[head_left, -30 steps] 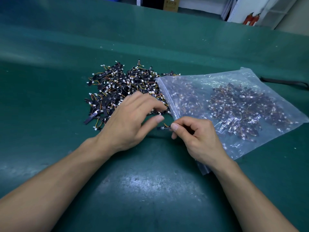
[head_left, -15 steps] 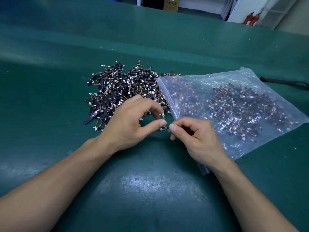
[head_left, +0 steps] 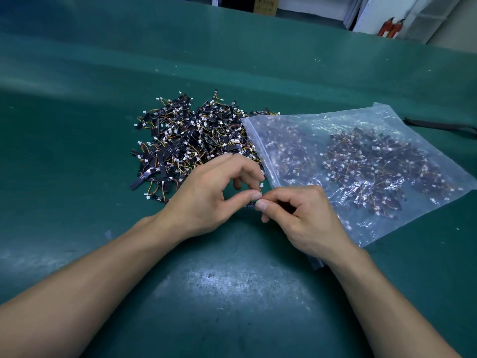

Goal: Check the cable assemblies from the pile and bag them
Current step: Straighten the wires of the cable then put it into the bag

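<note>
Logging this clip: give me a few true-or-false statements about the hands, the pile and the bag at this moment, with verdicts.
1. The left hand and the right hand pinch one small black cable assembly between their fingers. True.
2. The clear plastic zip bag is empty. False: many cable assemblies show through it.
3. The loose pile of black cable assemblies lies on the green table mat, left of the bag. True.
4. The right hand reaches inside the bag. False: it is outside the bag, beside its sealing edge, pinching the assembly.
</note>
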Demonstrator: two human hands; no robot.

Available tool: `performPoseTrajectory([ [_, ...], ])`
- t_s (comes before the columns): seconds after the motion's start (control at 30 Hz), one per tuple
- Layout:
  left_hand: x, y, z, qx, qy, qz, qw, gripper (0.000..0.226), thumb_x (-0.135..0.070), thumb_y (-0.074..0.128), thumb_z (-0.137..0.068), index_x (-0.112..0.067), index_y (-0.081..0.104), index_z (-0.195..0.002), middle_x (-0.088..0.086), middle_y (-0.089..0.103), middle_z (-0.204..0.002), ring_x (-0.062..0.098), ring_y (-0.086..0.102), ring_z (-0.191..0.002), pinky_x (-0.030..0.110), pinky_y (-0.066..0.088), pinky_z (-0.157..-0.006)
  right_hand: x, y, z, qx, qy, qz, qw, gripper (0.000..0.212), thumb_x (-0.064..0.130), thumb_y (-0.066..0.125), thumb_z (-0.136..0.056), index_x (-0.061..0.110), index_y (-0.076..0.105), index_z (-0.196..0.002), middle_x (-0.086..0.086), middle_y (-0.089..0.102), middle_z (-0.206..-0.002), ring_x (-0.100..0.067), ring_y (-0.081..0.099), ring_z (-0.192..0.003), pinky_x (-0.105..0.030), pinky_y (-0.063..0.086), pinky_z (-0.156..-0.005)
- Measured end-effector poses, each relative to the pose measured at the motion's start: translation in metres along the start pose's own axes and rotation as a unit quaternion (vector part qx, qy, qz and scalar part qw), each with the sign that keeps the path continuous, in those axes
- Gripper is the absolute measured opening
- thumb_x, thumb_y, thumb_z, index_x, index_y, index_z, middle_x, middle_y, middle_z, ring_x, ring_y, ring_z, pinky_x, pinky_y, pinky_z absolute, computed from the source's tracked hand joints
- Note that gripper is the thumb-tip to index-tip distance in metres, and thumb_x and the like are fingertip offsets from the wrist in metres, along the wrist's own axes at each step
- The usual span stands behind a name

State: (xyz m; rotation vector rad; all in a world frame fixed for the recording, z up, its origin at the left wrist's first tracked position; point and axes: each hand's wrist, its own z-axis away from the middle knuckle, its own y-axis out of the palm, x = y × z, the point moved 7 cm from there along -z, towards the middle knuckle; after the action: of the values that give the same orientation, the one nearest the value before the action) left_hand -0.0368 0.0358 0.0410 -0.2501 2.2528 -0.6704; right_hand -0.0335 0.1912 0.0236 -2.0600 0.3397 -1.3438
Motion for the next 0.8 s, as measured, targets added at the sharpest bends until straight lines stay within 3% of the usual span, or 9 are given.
performPoseTrajectory([
  [0.13,0.010,-0.002,0.000,-0.015,-0.063,0.043,0.997,0.020,-0.017,0.069,-0.093,-0.021,0.061,-0.111,-0.007,0.070,-0.091,0.011,0.064,-0.085,0.021,0.048,-0.079,-0.004,-0.004,0.002,-0.039,0.035,-0.048,0.997,0.020,0.032,0.066,-0.091,0.024,0.076,-0.076,0.014,0.069,-0.063,-0.006,0.051,-0.050,-0.018,0.038,-0.052],
  [0.27,0.016,-0.008,0.000,-0.026,-0.099,0.051,0.993,0.014,-0.022,0.064,-0.094,-0.025,0.063,-0.108,-0.008,0.070,-0.092,0.012,0.064,-0.086,0.021,0.047,-0.077,-0.007,-0.011,0.000,-0.080,0.049,-0.079,0.992,0.020,0.031,0.066,-0.091,0.025,0.072,-0.072,0.011,0.069,-0.063,-0.015,0.049,-0.049,-0.025,0.040,-0.049],
  [0.37,0.013,-0.004,0.000,0.015,-0.070,0.001,0.997,0.018,-0.032,0.064,-0.092,-0.017,0.072,-0.098,-0.019,0.067,-0.090,0.009,0.060,-0.084,0.024,0.047,-0.077,-0.008,-0.012,0.000,-0.083,0.048,-0.091,0.991,0.020,0.030,0.066,-0.091,0.027,0.072,-0.073,0.013,0.068,-0.062,-0.005,0.045,-0.048,-0.020,0.037,-0.049],
  [0.5,0.007,0.000,-0.001,0.023,-0.032,-0.035,0.999,0.009,-0.021,0.071,-0.091,-0.013,0.074,-0.089,-0.014,0.067,-0.083,0.017,0.057,-0.077,0.034,0.049,-0.071,-0.007,-0.009,0.000,-0.074,0.026,-0.098,0.992,0.017,0.037,0.066,-0.092,0.027,0.074,-0.080,0.008,0.071,-0.068,-0.020,0.051,-0.051,-0.031,0.041,-0.050],
  [0.63,0.006,-0.006,-0.003,0.000,-0.010,-0.067,0.998,0.006,-0.017,0.072,-0.090,-0.012,0.075,-0.087,-0.013,0.064,-0.080,0.014,0.056,-0.075,0.025,0.047,-0.070,-0.003,-0.011,0.001,-0.083,-0.012,-0.059,0.995,0.017,0.036,0.070,-0.089,0.021,0.078,-0.090,0.015,0.065,-0.067,-0.004,0.043,-0.049,-0.012,0.032,-0.054],
  [0.73,0.003,-0.007,-0.002,-0.009,0.004,-0.081,0.997,0.007,-0.019,0.074,-0.090,-0.013,0.076,-0.088,-0.015,0.062,-0.079,0.010,0.053,-0.075,0.018,0.042,-0.070,-0.001,-0.013,0.000,-0.105,-0.032,-0.024,0.994,0.010,0.026,0.072,-0.090,0.018,0.078,-0.088,0.012,0.069,-0.070,-0.009,0.051,-0.051,-0.019,0.039,-0.053],
  [0.8,0.000,-0.007,-0.002,-0.010,0.015,-0.087,0.996,0.007,-0.020,0.075,-0.089,-0.013,0.076,-0.089,-0.010,0.068,-0.080,0.013,0.055,-0.075,0.022,0.045,-0.070,0.002,-0.016,0.000,-0.120,-0.050,-0.010,0.992,0.009,0.021,0.072,-0.091,0.016,0.078,-0.087,0.011,0.072,-0.072,-0.014,0.060,-0.056,-0.028,0.047,-0.055],
])
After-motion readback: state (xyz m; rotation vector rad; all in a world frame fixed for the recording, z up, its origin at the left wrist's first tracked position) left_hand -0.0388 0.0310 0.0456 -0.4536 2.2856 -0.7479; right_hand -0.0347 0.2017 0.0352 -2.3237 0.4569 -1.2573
